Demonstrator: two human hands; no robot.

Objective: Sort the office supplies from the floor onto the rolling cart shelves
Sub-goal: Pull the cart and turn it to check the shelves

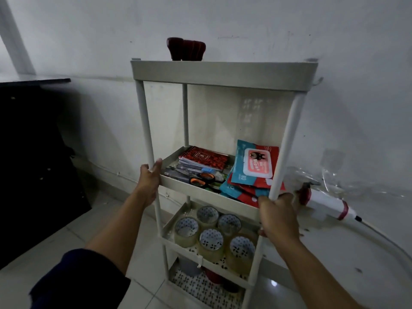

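Observation:
A white rolling cart point(218, 73) with several shelves stands against the wall. My left hand point(149, 178) grips its front left post at the second shelf. My right hand point(277, 216) grips the front right post just below that shelf. Dark red stamps point(186, 49) stand on the top shelf. The second shelf holds red notebooks point(206, 158), orange-handled scissors point(201, 179) and packs of wet wipes point(254, 169). Several rolls of clear tape point(210, 238) fill the third shelf. Dark items on the bottom shelf point(200, 284) are partly hidden.
A black cabinet point(33, 152) stands at the left under a dark tabletop. To the right of the cart a white and red spray bottle point(323, 201) and clear plastic wrap point(347, 179) lie on a low white ledge. Pale floor tiles point(66, 239) spread in front.

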